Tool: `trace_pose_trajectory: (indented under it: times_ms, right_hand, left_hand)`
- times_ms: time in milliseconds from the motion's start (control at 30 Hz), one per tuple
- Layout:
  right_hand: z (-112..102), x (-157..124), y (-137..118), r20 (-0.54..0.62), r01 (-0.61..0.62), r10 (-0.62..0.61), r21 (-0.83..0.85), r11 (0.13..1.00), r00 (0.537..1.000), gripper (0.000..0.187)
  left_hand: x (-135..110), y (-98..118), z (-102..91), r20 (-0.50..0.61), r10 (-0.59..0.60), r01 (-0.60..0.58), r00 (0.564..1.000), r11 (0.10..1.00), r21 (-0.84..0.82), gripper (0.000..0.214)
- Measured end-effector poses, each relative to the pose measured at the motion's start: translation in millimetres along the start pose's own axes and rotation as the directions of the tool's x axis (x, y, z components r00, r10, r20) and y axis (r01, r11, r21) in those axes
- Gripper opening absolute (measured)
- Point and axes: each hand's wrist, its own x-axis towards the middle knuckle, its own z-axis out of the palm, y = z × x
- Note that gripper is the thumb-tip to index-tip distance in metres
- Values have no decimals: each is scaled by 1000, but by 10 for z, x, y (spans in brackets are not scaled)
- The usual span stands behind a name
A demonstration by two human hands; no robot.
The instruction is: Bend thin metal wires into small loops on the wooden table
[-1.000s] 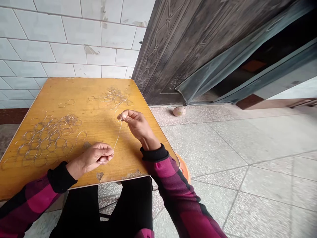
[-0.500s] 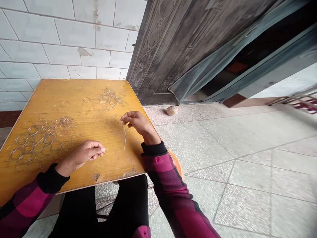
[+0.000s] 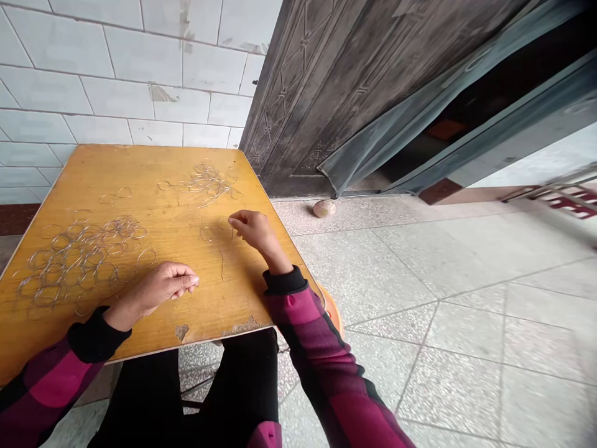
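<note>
My right hand (image 3: 255,231) rests on the yellow wooden table (image 3: 153,158) near its right edge. Its fingertips are pinched on the looped end of a thin wire (image 3: 221,249), whose straight tail lies on the table and runs toward me. My left hand (image 3: 161,287) sits on the table nearer to me, fingers curled against the thumb, with nothing visible in them. It is apart from the wire's tail. Both arms wear dark red and black sleeves.
A spread of several linked wire rings (image 3: 79,261) covers the table's left side. A tangle of wire (image 3: 205,182) lies at the back, two loose rings (image 3: 115,196) beside it. A dark metal door (image 3: 354,81), a small round object (image 3: 324,208) and an orange stool (image 3: 333,309) stand to the right.
My left hand let go of the wire's lower end and drew back left. My right hand lowered the wire, which now lies flat on the table.
</note>
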Motion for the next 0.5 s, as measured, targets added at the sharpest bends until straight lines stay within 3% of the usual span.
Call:
trace_pose_trajectory:
  times_ms: [233,300,400,500]
  right_hand:
    - [-204,-247,-1,-145,198,-203,-52,979,968,22]
    - [-139,-315,6,-71,327,-335,-105,939,940,23]
    - [62,-372,46,147,537,-517,-253,805,844,28]
    - [261,-375,115,370,594,-469,-416,688,802,46]
  left_hand:
    - [-34,16,-59,-51,93,-88,994,991,97,25]
    - [-41,18,-84,-90,144,-129,985,980,153,25]
    - [-30,11,-90,-122,203,-170,971,955,242,26]
    - [-5,-1,-67,-81,233,-196,969,926,322,25]
